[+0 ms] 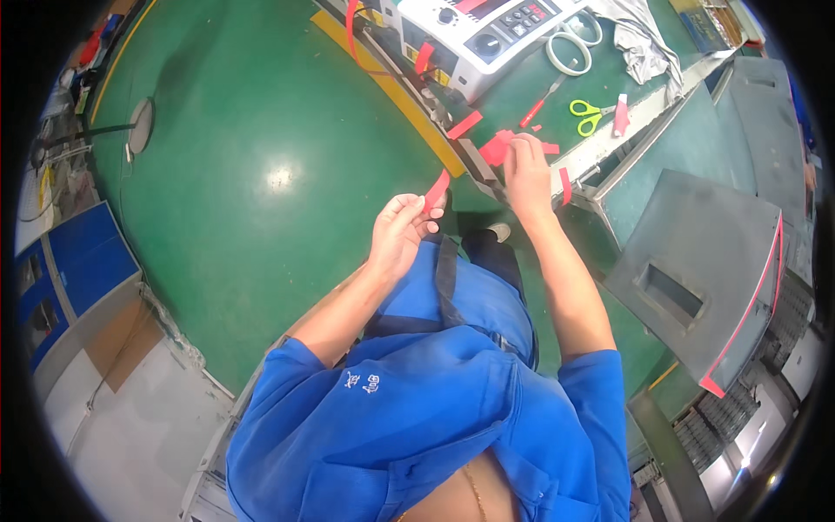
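Observation:
My left hand [402, 228] is closed, with a red strip [438, 188] pinched between thumb and fingers and standing up from them. Just right of it, my right hand [528, 172] reaches over the near corner of the green-topped bench. Its fingers are bunched on a small heap of red pieces [496, 148]; what exactly they grip is partly hidden. Another red strip [464, 124] lies at the bench edge left of the heap, and one more red strip [565, 186] hangs from the edge on the right.
On the bench lie yellow-green scissors [588, 117], a red-handled thin tool [534, 111], a red-and-white piece [621, 117], white rings [569, 54] and a grey cloth [642, 43]. A white device with knobs [470, 43] stands behind. At right is a grey panel [696, 261] with a slot.

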The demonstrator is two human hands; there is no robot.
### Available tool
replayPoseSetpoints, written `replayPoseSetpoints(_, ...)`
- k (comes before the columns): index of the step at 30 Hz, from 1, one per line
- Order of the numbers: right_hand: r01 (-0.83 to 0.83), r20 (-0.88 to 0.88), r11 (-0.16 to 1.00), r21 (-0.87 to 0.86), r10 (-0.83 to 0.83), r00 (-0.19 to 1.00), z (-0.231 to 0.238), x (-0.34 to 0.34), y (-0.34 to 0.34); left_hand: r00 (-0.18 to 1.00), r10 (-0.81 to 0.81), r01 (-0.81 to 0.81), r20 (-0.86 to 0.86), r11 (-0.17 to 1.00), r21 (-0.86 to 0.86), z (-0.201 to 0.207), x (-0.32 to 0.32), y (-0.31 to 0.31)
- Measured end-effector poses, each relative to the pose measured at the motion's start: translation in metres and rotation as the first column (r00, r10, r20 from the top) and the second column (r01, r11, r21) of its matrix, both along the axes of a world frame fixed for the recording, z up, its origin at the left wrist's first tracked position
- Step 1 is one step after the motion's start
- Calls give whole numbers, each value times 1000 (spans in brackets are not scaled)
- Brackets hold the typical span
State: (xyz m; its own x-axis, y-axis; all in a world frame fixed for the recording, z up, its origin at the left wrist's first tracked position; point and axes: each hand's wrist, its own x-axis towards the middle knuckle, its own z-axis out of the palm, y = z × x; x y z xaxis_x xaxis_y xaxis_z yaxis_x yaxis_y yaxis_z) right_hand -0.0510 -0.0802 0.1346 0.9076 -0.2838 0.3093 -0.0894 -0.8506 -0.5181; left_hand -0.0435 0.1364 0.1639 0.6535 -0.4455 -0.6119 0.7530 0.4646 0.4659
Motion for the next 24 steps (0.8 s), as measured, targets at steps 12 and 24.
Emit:
replayPoseSetpoints(12, -250, -126, 965, -84, 239, 963, 2, 43, 2, 999, 36, -36, 1, 999, -5, 3, 8, -1)
replayPoseSetpoints(24, -590, -309, 657, -469, 504, 807, 7, 67, -20, 993, 109, -108, -43, 994, 14, -1, 3, 11)
